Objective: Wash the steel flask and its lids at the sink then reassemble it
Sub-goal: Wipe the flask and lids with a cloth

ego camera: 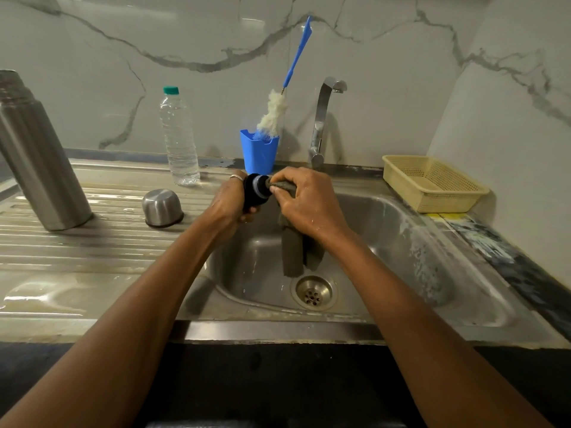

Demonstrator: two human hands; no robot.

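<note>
The blue cup (259,154) at the back of the sink, centre of the frame, holds a bottle brush (273,117) head-down, its blue handle leaning up against the wall. Left of it stands a clear plastic bottle (179,140) with a green cap. A yellow basket (432,183) sits at the right, on the counter by the basin.

Over the sink (401,242) my left hand (228,202) is wrapped around the black inner lid (255,193), holding it sideways. My right hand (306,205) pinches a grey cloth (293,251) against the lid's end, and the rest of the cloth hangs down toward the drain (312,293).

The steel flask (37,156) stands uncapped on the ribbed drainboard (92,242) at the far left. Its steel cup lid (162,207) rests mouth-down on the same board, between the flask and my left hand. The board is wet and shiny. A steel tap (321,125) rises behind the basin, and grey-veined marble panels (185,41) cover the wall.

My fingers cover much of the inner lid. The frame edge cuts the flask's left side, and I cannot tell how full the bottle is.
</note>
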